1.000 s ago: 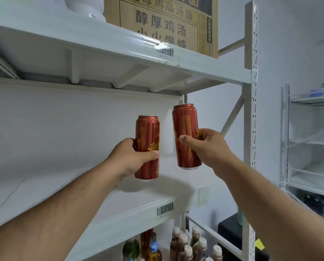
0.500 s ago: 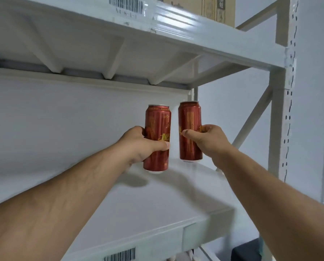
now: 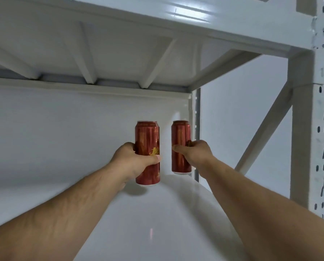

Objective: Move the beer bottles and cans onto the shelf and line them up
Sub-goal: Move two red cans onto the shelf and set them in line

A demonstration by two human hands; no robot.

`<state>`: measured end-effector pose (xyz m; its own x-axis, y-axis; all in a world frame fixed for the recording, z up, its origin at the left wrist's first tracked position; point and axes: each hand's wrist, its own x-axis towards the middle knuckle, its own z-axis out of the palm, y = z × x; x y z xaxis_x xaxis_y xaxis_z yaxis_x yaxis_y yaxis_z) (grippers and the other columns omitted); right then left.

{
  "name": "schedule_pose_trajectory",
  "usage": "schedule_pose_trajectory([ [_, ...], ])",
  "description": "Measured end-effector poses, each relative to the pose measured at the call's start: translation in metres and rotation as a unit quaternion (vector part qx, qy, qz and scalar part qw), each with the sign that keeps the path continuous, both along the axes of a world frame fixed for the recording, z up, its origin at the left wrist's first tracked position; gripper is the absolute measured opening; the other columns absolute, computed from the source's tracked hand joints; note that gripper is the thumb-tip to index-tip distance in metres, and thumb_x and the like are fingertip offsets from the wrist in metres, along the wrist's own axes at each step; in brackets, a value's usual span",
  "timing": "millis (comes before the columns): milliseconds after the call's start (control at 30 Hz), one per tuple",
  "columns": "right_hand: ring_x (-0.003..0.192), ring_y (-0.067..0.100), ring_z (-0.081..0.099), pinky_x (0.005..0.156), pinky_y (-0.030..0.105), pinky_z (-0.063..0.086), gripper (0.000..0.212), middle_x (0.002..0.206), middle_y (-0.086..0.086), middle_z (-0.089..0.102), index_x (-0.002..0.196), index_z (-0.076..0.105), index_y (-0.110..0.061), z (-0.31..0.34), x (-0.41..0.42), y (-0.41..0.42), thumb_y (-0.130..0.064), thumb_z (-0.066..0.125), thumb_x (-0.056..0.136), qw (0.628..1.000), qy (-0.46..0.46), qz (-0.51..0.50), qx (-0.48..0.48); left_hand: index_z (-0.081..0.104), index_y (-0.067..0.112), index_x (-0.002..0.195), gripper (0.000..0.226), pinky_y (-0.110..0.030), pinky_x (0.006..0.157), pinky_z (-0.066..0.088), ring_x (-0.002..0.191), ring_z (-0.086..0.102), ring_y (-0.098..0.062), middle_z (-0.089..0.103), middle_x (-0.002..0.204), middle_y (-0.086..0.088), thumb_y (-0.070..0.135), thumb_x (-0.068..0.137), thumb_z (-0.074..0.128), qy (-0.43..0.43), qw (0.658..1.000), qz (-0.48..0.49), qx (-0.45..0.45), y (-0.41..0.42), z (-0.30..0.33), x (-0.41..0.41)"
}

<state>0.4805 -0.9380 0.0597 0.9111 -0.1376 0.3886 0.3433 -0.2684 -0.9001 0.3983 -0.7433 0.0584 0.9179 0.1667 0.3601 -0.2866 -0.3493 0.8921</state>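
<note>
Two tall red cans with gold print are held upright over the white shelf board (image 3: pixel 157 223). My left hand (image 3: pixel 133 161) grips the left can (image 3: pixel 148 138) around its lower half; its base hangs just above the board or touches it, I cannot tell which. My right hand (image 3: pixel 195 153) grips the right can (image 3: pixel 181 136) from its right side, deeper in, near the back right corner by the rear post. Its bottom sits at or just above the board. A gap of about one can's width separates them.
The underside of the upper shelf (image 3: pixel 119 44) with its ribs hangs above the cans. A perforated white upright post (image 3: pixel 321 129) and a diagonal brace (image 3: pixel 264 129) stand at the right. The white back wall (image 3: pixel 63 132) lies behind the cans.
Both hands have carried the cans deeper into the shelf toward the back right corner and lower toward the board. The cans now stand farther apart. My view has moved closer in.
</note>
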Motion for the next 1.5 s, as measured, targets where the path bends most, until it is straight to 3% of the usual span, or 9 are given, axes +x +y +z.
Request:
schedule_pose_trajectory([
  [67, 0.085, 0.022, 0.072, 0.085, 0.038, 0.06, 0.036, 0.093, 0.005, 0.073, 0.107, 0.072, -0.011, -0.003, 0.015, -0.001, -0.028, 0.083, 0.076, 1.0, 0.013, -0.003, -0.004, 0.061, 0.029, 0.095, 0.036, -0.034, 0.078, 0.055, 0.09, 0.069, -0.016, 0.069, 0.1, 0.004, 0.033, 0.075, 0.09, -0.004, 1.0, 0.012, -0.007, 0.001, -0.006, 0.007],
  [200, 0.085, 0.023, 0.072, 0.084, 0.039, 0.06, 0.035, 0.091, 0.005, 0.073, 0.102, 0.072, -0.012, -0.01, 0.037, -0.003, -0.027, 0.084, 0.073, 0.999, 0.035, -0.017, -0.025, 0.066, 0.029, 0.103, 0.039, -0.039, 0.087, 0.058, 0.093, 0.071, -0.018, 0.071, 0.104, 0.004, 0.035, 0.074, 0.09, -0.003, 1.0, 0.022, -0.01, 0.004, -0.017, 0.016],
  [267, 0.081, 0.02, 0.071, 0.076, 0.033, 0.059, 0.03, 0.089, 0.005, 0.072, 0.097, 0.072, -0.013, -0.012, 0.044, -0.005, -0.026, 0.084, 0.073, 0.998, 0.042, -0.02, -0.032, 0.068, 0.028, 0.105, 0.042, -0.04, 0.087, 0.059, 0.093, 0.072, -0.019, 0.072, 0.103, 0.004, 0.036, 0.072, 0.091, -0.005, 0.999, 0.03, -0.01, 0.006, -0.018, 0.019],
  [567, 0.079, 0.018, 0.067, 0.062, 0.026, 0.049, 0.035, 0.089, 0.004, 0.069, 0.103, 0.07, -0.009, -0.026, 0.068, -0.007, -0.029, 0.082, 0.078, 0.994, 0.079, -0.031, -0.073, 0.071, 0.026, 0.107, 0.042, -0.03, 0.07, 0.053, 0.088, 0.072, -0.017, 0.073, 0.102, 0.003, 0.034, 0.071, 0.091, -0.01, 1.0, 0.028, -0.002, 0.009, -0.022, 0.023],
  [1000, 0.12, 0.031, 0.059, 0.1, 0.043, 0.049, 0.055, 0.122, 0.003, 0.062, 0.14, 0.051, -0.015, -0.033, 0.068, 0.001, -0.034, 0.071, 0.092, 0.994, 0.087, -0.004, -0.061, 0.071, 0.028, 0.107, 0.043, -0.036, 0.084, 0.058, 0.093, 0.073, -0.017, 0.074, 0.103, 0.004, 0.035, 0.07, 0.092, -0.001, 1.0, 0.018, 0.004, 0.008, -0.028, 0.018],
  [1167, 0.11, 0.028, 0.061, 0.089, 0.037, 0.053, 0.057, 0.12, 0.006, 0.063, 0.138, 0.052, -0.01, -0.024, 0.045, -0.003, -0.04, 0.069, 0.092, 0.99, 0.095, 0.002, -0.103, 0.071, 0.028, 0.108, 0.044, -0.037, 0.085, 0.059, 0.093, 0.073, -0.018, 0.075, 0.103, 0.004, 0.035, 0.07, 0.092, 0.006, 1.0, 0.021, 0.003, 0.009, -0.03, 0.015],
  [1267, 0.099, 0.023, 0.053, 0.078, 0.032, 0.043, 0.059, 0.118, 0.008, 0.057, 0.143, 0.045, -0.005, -0.012, 0.016, -0.01, -0.037, 0.064, 0.097, 0.983, 0.102, -0.012, -0.153, 0.071, 0.028, 0.108, 0.044, -0.04, 0.088, 0.059, 0.094, 0.074, -0.018, 0.075, 0.104, 0.003, 0.034, 0.07, 0.092, 0.015, 1.0, 0.02, 0.003, 0.006, -0.03, 0.012],
  [1400, 0.114, 0.033, 0.061, 0.085, 0.037, 0.048, 0.053, 0.134, 0.018, 0.06, 0.143, 0.046, 0.0, 0.0, -0.023, -0.018, -0.029, 0.06, 0.1, 0.971, 0.115, -0.01, -0.209, 0.07, 0.026, 0.112, 0.048, -0.039, 0.087, 0.059, 0.096, 0.073, -0.019, 0.074, 0.107, 0.002, 0.033, 0.07, 0.093, 0.026, 0.999, 0.019, 0.001, 0.0, -0.028, 0.008],
  [1500, 0.118, 0.031, 0.057, 0.083, 0.031, 0.042, 0.054, 0.142, 0.017, 0.055, 0.146, 0.043, -0.003, 0.001, -0.041, -0.024, -0.027, 0.06, 0.1, 0.966, 0.121, 0.004, -0.227, 0.07, 0.026, 0.113, 0.049, -0.036, 0.085, 0.057, 0.097, 0.072, -0.019, 0.073, 0.108, 0.002, 0.033, 0.071, 0.092, 0.026, 1.0, 0.015, 0.002, -0.007, -0.023, 0.006],
])
